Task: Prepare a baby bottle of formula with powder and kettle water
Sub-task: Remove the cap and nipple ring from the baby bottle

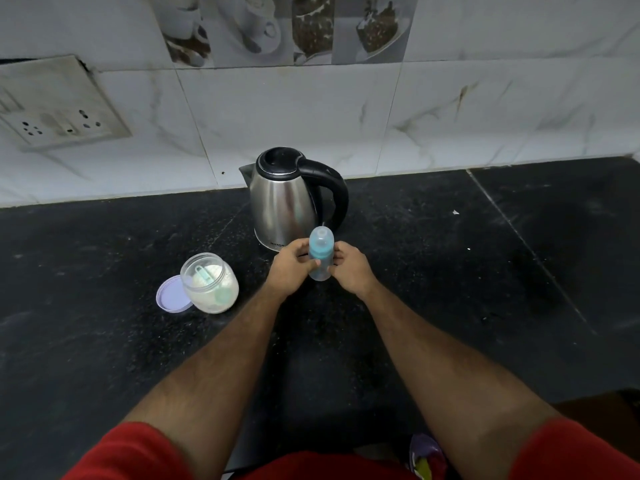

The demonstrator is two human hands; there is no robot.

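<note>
Centrally, on the black stone counter (450,271): one baby bottle (321,258), blue collar, clear cap on, upright, gripped on both sides by the left hand (289,271) and right hand (351,271), fingers curled round it. Steel electric kettle (287,202) at twelve o'clock, just behind. Open powder jar (211,284) with scoop inside at nine o'clock, its lilac lid (169,294) touching.

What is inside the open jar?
White powder fills the jar, with a pale green scoop lying in it. The powder covers whatever is underneath. Its purple lid lies beside it.
</note>
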